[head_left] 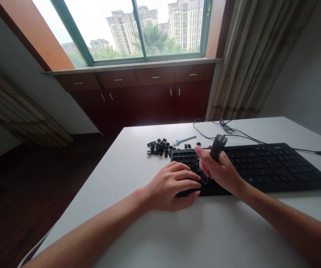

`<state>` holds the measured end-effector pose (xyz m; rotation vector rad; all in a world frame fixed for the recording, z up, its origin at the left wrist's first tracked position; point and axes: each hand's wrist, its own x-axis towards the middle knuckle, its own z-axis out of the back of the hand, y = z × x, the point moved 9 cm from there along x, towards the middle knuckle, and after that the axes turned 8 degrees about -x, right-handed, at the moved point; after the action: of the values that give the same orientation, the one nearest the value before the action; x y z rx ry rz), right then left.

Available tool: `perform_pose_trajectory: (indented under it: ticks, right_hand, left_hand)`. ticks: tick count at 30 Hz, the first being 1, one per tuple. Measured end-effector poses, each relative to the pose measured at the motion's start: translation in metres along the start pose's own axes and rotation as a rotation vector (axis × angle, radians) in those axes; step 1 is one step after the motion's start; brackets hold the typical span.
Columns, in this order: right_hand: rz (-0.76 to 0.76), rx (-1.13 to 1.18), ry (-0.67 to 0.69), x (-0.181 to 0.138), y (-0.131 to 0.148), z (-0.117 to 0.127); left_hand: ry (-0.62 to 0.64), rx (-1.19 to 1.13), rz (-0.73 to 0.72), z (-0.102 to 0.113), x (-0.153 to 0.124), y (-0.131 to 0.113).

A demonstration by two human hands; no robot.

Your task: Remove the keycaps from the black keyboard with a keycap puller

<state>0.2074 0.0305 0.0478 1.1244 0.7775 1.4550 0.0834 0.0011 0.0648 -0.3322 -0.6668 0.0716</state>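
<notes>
A black keyboard [261, 169] lies across the white table, with keycaps gone from part of its left end. My right hand [220, 171] is closed around the black handle of a keycap puller [218, 147]. The puller's thin wire end points down at the keys in the lower left area of the keyboard. Over the keyboard's left front edge rests my left hand [174, 186], fingers stretched out and holding nothing; its fingertips are close to the wire. The exact key under the wire is too small to make out.
Loose black keycaps [160, 147] lie in a pile behind the keyboard's left corner, a few more to their right. A blue brush [186, 139] with pale bristles lies there too. The keyboard cable [233, 130] loops at the back of the white table [121, 175].
</notes>
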Motion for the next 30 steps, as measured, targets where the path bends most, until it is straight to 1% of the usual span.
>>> perform_pose_trajectory:
  ticks: [2, 5, 9, 12, 19, 23, 26, 28, 30]
  right_hand:
    - [0.001, -0.003, 0.008, -0.001, 0.001, -0.001]
    - [-0.008, -0.010, 0.064, -0.001, 0.000, -0.007]
    - [-0.056, -0.023, 0.124, 0.000, -0.008, -0.011]
    - [-0.082, -0.081, 0.153, 0.000, -0.012, -0.013]
    - [0.007, -0.217, 0.083, 0.002, -0.005, -0.011]
    - [0.054, -0.214, 0.114, 0.006, 0.000, -0.020]
    - [0.028, -0.237, 0.164, 0.008, -0.002, -0.027]
    - [0.023, -0.229, 0.155, 0.009, -0.002, -0.028]
    - [0.049, -0.170, 0.120, 0.009, 0.000, -0.027]
  left_hand:
    - [0.009, 0.015, -0.007, -0.002, 0.001, -0.002]
    - [0.004, 0.023, -0.007, -0.001, 0.002, -0.002]
    - [0.000, 0.018, -0.019, 0.000, 0.003, -0.003]
    - [0.001, 0.021, -0.022, -0.001, 0.002, -0.003]
    - [-0.024, 0.032, -0.050, 0.000, 0.002, -0.004]
    - [-0.066, 0.042, -0.091, 0.001, 0.002, -0.006]
    - [-0.062, 0.048, -0.102, 0.000, 0.002, -0.006]
    - [-0.046, 0.060, -0.112, -0.002, 0.002, -0.007]
    - [-0.037, 0.076, -0.118, -0.003, 0.003, -0.007]
